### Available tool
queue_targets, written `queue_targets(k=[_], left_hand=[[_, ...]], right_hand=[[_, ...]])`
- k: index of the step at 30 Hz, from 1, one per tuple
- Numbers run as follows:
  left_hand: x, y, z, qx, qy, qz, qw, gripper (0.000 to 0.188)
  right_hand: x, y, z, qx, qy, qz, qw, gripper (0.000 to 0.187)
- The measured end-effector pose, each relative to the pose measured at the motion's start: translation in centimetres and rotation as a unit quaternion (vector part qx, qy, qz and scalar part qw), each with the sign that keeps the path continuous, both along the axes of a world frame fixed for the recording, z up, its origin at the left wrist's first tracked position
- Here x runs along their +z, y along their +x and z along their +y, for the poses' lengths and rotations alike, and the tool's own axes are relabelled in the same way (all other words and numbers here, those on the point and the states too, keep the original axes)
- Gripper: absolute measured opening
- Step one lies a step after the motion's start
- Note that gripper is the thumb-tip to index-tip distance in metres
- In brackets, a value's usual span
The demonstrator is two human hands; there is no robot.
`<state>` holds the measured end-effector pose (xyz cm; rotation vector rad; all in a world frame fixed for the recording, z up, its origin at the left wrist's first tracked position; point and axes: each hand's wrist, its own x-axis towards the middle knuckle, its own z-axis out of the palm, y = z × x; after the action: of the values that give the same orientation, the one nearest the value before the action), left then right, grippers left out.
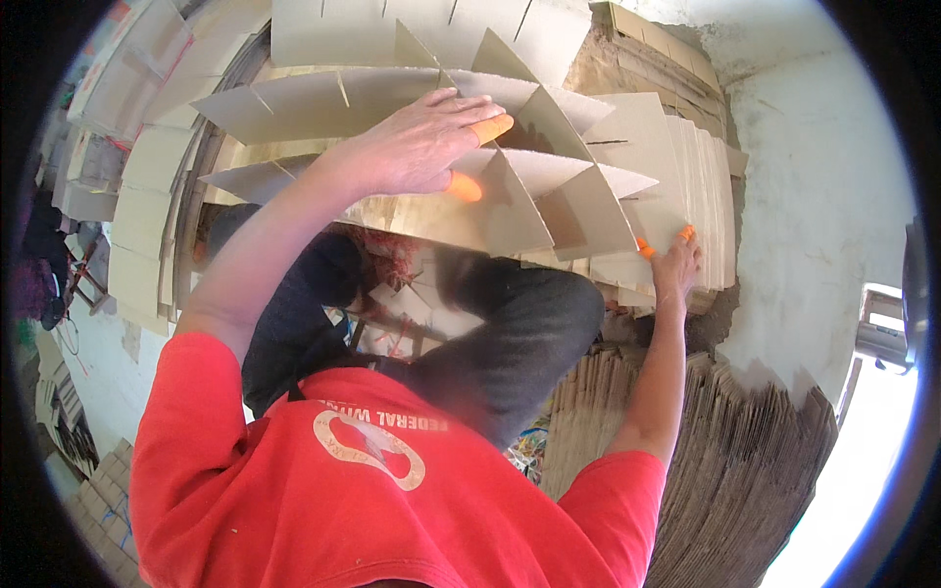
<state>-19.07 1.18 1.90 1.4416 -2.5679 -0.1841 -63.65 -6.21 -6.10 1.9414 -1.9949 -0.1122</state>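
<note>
A grid of slotted cardboard dividers (578, 211) stands in front of me, its strips crossing upright. Over its middle lies my left hand (417, 147), fingers stretched out and thumb apart, touching the strips. Orange covers are on its thumb and one finger. To the right, my right hand (676, 263) is at the near edge of a leaning stack of cardboard sheets (701, 181). Its thumb and a finger, also covered in orange, close on a sheet's edge; how many sheets they take is hidden.
Slotted cardboard sheets (392, 27) lie at the far side. More cardboard stacks (147, 216) stand on the left. A large pile of cardboard (725, 461) fills the lower right, near a pale wall (818, 196). My bent legs (520, 333) are below the work surface.
</note>
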Motion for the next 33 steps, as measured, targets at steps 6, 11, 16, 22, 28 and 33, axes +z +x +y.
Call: queue_targets(k=[6,11,16,22,28,33], left_hand=[[-0.2,1.8,1.8,0.091,-0.072,0.165,0.979,0.072],[-0.8,3.6,3.2,0.106,-0.158,0.166,0.968,0.062],[-0.9,5.3,4.3,0.128,-0.193,0.169,0.958,0.056],[-1.6,8.2,6.7,0.248,-0.059,0.144,0.956,0.050],[-4.2,8.7,6.4,0.198,-0.083,0.148,0.965,0.026],[-4.9,8.8,6.3,0.173,-0.142,0.166,0.960,0.017]], right_hand=[[1.7,-3.2,-2.5,-0.085,0.042,-0.141,0.985,0.072],[2.2,-1.5,-2.2,-0.076,-0.010,-0.137,0.988,0.062],[5.5,0.9,-1.7,-0.139,-0.061,-0.193,0.969,0.050],[14.0,4.4,0.1,0.016,-0.243,-0.347,0.906,0.044],[21.8,16.7,6.5,0.156,-0.126,-0.594,0.779,0.040],[19.8,21.7,8.3,0.313,-0.050,-0.506,0.802,0.056]])
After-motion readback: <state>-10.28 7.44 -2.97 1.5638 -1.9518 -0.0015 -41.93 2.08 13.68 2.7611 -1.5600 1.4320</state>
